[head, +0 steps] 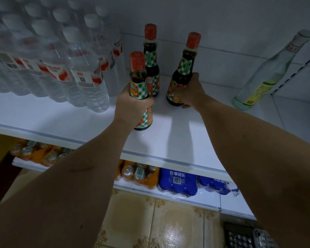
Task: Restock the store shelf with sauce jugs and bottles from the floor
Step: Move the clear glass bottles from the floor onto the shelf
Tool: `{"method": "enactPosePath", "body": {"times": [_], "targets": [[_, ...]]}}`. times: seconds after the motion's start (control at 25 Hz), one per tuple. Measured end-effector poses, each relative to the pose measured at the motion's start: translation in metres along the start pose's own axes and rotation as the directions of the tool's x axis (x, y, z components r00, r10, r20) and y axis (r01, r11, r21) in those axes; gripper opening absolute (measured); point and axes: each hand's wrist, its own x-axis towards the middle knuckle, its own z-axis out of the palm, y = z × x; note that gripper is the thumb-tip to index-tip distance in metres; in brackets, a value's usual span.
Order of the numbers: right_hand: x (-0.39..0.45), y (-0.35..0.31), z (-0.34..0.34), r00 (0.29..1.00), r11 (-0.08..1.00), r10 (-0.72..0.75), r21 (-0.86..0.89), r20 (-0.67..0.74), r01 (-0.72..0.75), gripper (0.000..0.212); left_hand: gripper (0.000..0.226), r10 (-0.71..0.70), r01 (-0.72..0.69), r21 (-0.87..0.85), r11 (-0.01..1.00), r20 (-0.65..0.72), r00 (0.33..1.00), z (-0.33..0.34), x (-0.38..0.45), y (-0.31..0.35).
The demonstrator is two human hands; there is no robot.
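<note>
- The left hand [132,104] grips a dark sauce bottle [141,90] around its middle, fingers curled over the green-checked label; the bottle stands upright, long axis vertical, orange cap up, its base at or just above the white shelf [168,140] near the front edge — contact cannot be told.
- The right hand [190,93] holds a second sauce bottle [182,76] low on its body, fingers wrapped behind it and the thumb near the base; this bottle also stands upright with its orange cap on top, its base on the shelf, farther back than the left one.
- A third sauce bottle [151,56] stands free and upright just behind the left-hand bottle, toward the back wall of the shelf, cap up.
- All three bottles hold dark liquid up into their necks and carry the same checked labels.
- At the left end of the shelf sits a shrink-wrapped pack of clear water bottles [48,56], white caps up, red-and-white labels, just beside the left-hand bottle.
- Toward the right end of the shelf stands a tall clear glass bottle [268,74] with a yellow label, filled with clear liquid, well apart from the sauce bottles.
- On the lower shelf lie wrapped packs of orange cans [138,174] and a blue pack of drinks [177,179] side by side.
- Below is a tan tiled floor [150,221]; a dark crate [240,237] shows at the lower right corner.
</note>
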Motion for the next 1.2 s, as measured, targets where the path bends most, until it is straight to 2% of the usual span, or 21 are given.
{"method": "enactPosePath", "body": {"times": [0.2, 0.28, 0.44, 0.56, 0.64, 0.72, 0.8, 0.88, 0.96, 1.04, 1.12, 1.2], "targets": [[0.007, 0.004, 0.000, 0.998, 0.995, 0.060, 0.074, 0.035, -0.063, 0.076, 0.035, 0.022, -0.022, -0.007, 1.000, 0.037, 0.999, -0.002, 0.006, 0.001], [0.004, 0.022, 0.006, 0.997, 0.997, 0.060, 0.054, 0.043, -0.062, 0.083, 0.034, 0.033, -0.033, -0.012, 0.999, 0.045, 0.998, -0.001, 0.008, 0.002], [0.002, 0.053, 0.012, 1.000, 0.999, 0.010, -0.049, 0.002, -0.010, 0.083, 0.032, 0.065, -0.063, -0.025, 0.998, 0.071, 0.995, -0.001, 0.007, 0.001], [-0.009, 0.057, 0.018, 0.994, 0.995, 0.091, 0.039, -0.065, -0.088, 0.095, 0.034, 0.057, -0.052, -0.051, 0.997, 0.091, 0.994, 0.000, 0.006, 0.008], [-0.030, 0.062, 0.019, 0.989, 0.965, 0.132, 0.237, -0.068, -0.113, 0.099, 0.043, 0.005, 0.002, -0.063, 0.998, 0.104, 0.995, -0.005, 0.000, 0.003], [-0.062, 0.069, 0.016, 0.991, 0.927, 0.119, 0.363, -0.063, -0.089, 0.088, 0.062, -0.044, 0.054, -0.049, 0.997, 0.190, 0.981, -0.016, -0.013, -0.013], [-0.099, 0.075, 0.011, 0.999, 0.938, 0.030, 0.346, 0.020, -0.035, 0.078, 0.080, -0.074, 0.070, 0.024, 0.997, 0.212, 0.974, -0.028, -0.032, -0.034], [-0.140, 0.081, 0.015, 0.986, 0.946, -0.092, 0.320, 0.135, 0.045, 0.070, 0.088, -0.049, 0.043, 0.065, 0.997, 0.096, 0.994, -0.035, -0.055, -0.048], [-0.192, 0.094, 0.019, 0.980, 0.939, -0.159, 0.324, 0.120, 0.113, 0.053, 0.069, 0.023, -0.022, 0.011, 1.000, -0.060, 0.998, -0.029, -0.099, -0.052], [-0.248, 0.105, 0.022, 0.990, 0.919, -0.142, 0.373, 0.007, 0.129, 0.031, 0.036, 0.111, -0.113, -0.001, 0.994, -0.202, 0.973, -0.017, -0.162, -0.055], [-0.304, 0.128, 0.029, 0.998, 0.904, -0.069, 0.423, 0.000, 0.063, 0.017, 0.016, 0.093, -0.087, 0.039, 0.995, -0.173, 0.981, -0.004, -0.235, -0.076], [-0.370, 0.173, 0.040, 0.990, 0.914, 0.106, 0.384, 0.096, -0.135, 0.014, 0.012, -0.094, 0.090, 0.188, 0.978, 0.013, 0.995, 0.007, -0.323, -0.113]]}}
